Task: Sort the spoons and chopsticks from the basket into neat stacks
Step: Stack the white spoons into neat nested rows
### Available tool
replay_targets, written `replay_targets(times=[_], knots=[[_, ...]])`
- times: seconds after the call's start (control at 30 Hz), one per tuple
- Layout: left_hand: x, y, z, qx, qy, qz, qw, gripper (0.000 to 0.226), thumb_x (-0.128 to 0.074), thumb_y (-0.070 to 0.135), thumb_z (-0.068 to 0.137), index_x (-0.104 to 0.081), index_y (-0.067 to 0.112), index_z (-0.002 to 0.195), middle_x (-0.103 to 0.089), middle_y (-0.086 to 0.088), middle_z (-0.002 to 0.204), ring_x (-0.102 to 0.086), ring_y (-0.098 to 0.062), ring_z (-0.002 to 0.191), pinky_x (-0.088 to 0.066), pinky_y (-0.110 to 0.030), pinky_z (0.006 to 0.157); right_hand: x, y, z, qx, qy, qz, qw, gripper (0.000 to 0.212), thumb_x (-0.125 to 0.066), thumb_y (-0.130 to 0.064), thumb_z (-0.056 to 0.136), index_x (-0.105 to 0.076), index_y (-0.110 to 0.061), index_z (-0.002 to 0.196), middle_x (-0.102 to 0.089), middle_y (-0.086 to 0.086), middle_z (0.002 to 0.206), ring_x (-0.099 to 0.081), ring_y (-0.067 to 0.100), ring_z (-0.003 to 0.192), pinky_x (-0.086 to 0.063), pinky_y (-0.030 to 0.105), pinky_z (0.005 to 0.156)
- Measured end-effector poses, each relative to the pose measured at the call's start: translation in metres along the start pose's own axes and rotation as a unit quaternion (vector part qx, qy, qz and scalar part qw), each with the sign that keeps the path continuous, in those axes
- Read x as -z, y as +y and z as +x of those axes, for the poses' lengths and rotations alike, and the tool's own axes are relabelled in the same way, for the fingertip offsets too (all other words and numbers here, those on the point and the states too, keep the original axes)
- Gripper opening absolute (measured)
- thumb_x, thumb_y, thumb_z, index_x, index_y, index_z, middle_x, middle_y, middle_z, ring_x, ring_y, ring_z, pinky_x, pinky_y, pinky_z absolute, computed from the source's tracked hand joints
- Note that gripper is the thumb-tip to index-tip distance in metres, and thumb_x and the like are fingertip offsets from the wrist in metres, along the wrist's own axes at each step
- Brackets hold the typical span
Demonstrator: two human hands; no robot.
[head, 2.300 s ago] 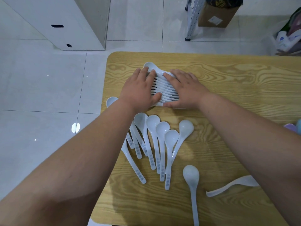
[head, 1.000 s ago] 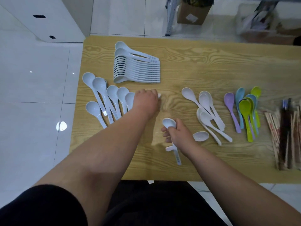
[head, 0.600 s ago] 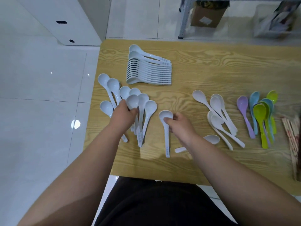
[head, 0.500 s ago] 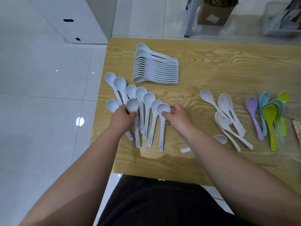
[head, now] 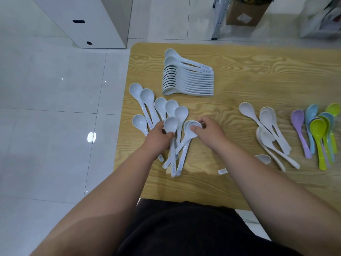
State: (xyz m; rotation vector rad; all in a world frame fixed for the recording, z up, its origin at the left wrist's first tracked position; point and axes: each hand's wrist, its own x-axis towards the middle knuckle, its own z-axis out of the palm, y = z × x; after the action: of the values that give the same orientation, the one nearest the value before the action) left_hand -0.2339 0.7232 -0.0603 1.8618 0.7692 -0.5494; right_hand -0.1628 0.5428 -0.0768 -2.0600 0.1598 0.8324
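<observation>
On table [head: 239,80] | left hand [head: 158,138] grips white spoon [head: 170,125] | right hand [head: 209,134] pinches nested spoons [head: 191,124], seemingly two

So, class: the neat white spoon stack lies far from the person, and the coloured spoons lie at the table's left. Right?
No: the head view shows the coloured spoons at the right of the table. The white spoon stack does lie farther off.

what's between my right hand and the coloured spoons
Head view: a loose cluster of white spoons lies between the right hand and the coloured spoons, some overlapping.
</observation>
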Motion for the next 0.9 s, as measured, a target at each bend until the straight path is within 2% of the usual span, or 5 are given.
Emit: replay_targets(times=[0.1,0.27,0.4,0.57,0.9], knots=[[-0.001,0.007,-0.01,-0.011,-0.045,0.015,0.999,0.046,-0.055,0.027,0.088,-0.049,0.031,0.134,-0.067,0.001,0.099,-0.067,-0.022,0.079,-0.059,-0.041,0.071,0.01,0.004,-0.017,0.001,-0.029,0.081,0.996,0.012,-0.075,-0.031,0.085,-0.069,-0.028,0.095,-0.072,0.003,0.099,-0.07,0.026,0.097,-0.059,0.048,0.088],[-0.007,0.027,-0.026,-0.058,-0.046,0.069,0.995,0.045,-0.051,0.024,0.094,-0.045,0.033,0.138,-0.064,0.003,0.108,-0.062,-0.017,0.097,-0.053,-0.039,0.086,0.039,-0.003,-0.039,-0.006,-0.073,0.184,0.98,0.011,-0.074,-0.015,0.09,-0.071,-0.021,0.098,-0.073,0.003,0.101,-0.071,0.02,0.099,-0.061,0.036,0.085],[-0.021,0.048,-0.049,-0.052,-0.098,0.006,0.994,0.045,-0.054,0.029,0.09,-0.046,0.044,0.132,-0.067,0.005,0.102,-0.067,-0.017,0.09,-0.058,-0.039,0.077,0.048,-0.007,-0.051,-0.02,-0.043,0.288,0.956,0.013,-0.071,-0.007,0.091,-0.07,-0.018,0.098,-0.073,0.01,0.106,-0.071,0.027,0.103,-0.061,0.041,0.084],[-0.052,0.07,-0.074,-0.016,-0.131,-0.18,0.975,0.036,-0.046,0.015,0.093,-0.053,0.028,0.126,-0.068,-0.01,0.108,-0.067,-0.023,0.09,-0.06,-0.042,0.08,0.059,0.002,-0.066,0.05,0.029,0.183,0.981,0.023,-0.08,-0.019,0.083,-0.064,-0.03,0.095,-0.074,-0.002,0.097,-0.072,0.014,0.088,-0.059,0.033,0.078],[-0.083,0.092,-0.114,-0.003,-0.094,-0.201,0.975,0.035,-0.035,0.025,0.1,-0.052,0.004,0.123,-0.07,-0.027,0.098,-0.07,-0.045,0.088,-0.06,-0.055,0.078,0.09,0.011,-0.101,0.181,-0.008,0.06,0.982,0.033,-0.088,-0.016,0.072,-0.059,-0.015,0.086,-0.062,-0.002,0.079,-0.058,0.008,0.068,-0.055,0.035,0.07]])
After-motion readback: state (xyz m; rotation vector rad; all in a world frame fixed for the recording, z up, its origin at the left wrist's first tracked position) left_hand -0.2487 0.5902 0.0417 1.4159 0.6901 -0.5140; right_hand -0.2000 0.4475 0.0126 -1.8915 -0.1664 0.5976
